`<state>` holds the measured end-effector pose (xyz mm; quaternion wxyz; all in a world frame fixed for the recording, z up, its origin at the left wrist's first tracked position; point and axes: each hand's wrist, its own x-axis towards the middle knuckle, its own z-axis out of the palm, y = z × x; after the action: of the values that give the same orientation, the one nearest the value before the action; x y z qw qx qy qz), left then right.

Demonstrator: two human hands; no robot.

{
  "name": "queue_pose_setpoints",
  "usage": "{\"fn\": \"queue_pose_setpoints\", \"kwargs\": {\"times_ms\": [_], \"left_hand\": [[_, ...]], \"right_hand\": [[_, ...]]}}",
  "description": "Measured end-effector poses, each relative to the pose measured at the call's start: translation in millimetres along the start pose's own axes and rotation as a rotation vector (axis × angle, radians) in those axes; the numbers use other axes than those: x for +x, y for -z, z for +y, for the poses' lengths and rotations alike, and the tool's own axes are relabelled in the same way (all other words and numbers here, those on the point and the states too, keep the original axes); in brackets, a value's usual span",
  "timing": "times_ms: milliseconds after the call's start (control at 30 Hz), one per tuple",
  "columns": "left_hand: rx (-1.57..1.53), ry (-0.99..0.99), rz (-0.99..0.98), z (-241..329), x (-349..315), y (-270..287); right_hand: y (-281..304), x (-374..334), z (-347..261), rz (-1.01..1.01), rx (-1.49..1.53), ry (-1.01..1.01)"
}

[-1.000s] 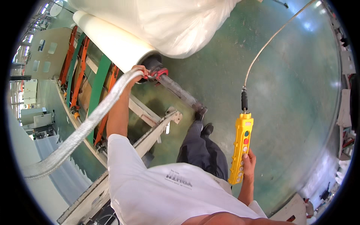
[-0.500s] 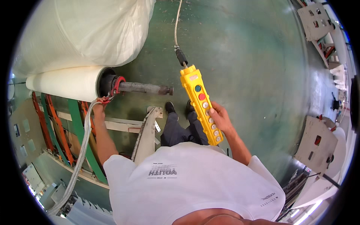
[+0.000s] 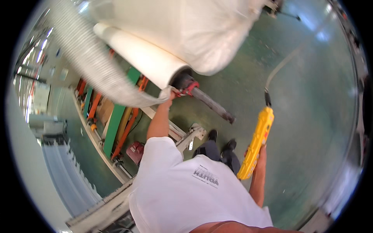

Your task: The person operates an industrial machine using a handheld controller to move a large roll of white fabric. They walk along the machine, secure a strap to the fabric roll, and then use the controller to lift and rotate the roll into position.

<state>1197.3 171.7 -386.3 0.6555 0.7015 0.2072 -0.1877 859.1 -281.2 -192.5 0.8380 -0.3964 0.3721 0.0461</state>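
Observation:
My left hand (image 3: 171, 97) is closed on a red hook (image 3: 189, 89) at the end of a pale lifting sling (image 3: 105, 73). The hook sits round a dark metal shaft (image 3: 213, 104) where it sticks out of a white roll (image 3: 140, 54). Upward to the left, the sling rises taut and smeared by motion. Out to the right, my right hand (image 3: 262, 153) grips a yellow crane pendant control (image 3: 257, 140), tilted so that its button side faces away to the right. A pale cable (image 3: 280, 66) runs up from its top.
A large film-wrapped white bulk (image 3: 186, 27) lies beyond the roll. Below the roll stands a frame with green (image 3: 116, 128) and orange bars; its pale end post (image 3: 190, 136) is by my legs. A red machine part (image 3: 135, 152) is near the floor. Green floor (image 3: 307, 128) extends right.
My view has turned, so the roll, shaft and frame sit farther right and tilted. The pendant control has rotated, its buttons now mostly turned away. Both hands keep their holds.

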Motion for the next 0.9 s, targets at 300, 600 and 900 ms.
{"fn": "queue_pose_setpoints", "kwargs": {"times_ms": [300,600,900], "left_hand": [[-0.121,-0.369,0.105,-38,-6,0],[0.172,-0.065,0.345,15,-22,-26],[0.214,-0.093,0.254,14,-20,-34]], "right_hand": [[4,-6,-6,0.125,0.030,-0.059],[21,-14,8,0.129,-0.019,-0.074],[24,-29,14,0.141,-0.102,-0.035]]}}
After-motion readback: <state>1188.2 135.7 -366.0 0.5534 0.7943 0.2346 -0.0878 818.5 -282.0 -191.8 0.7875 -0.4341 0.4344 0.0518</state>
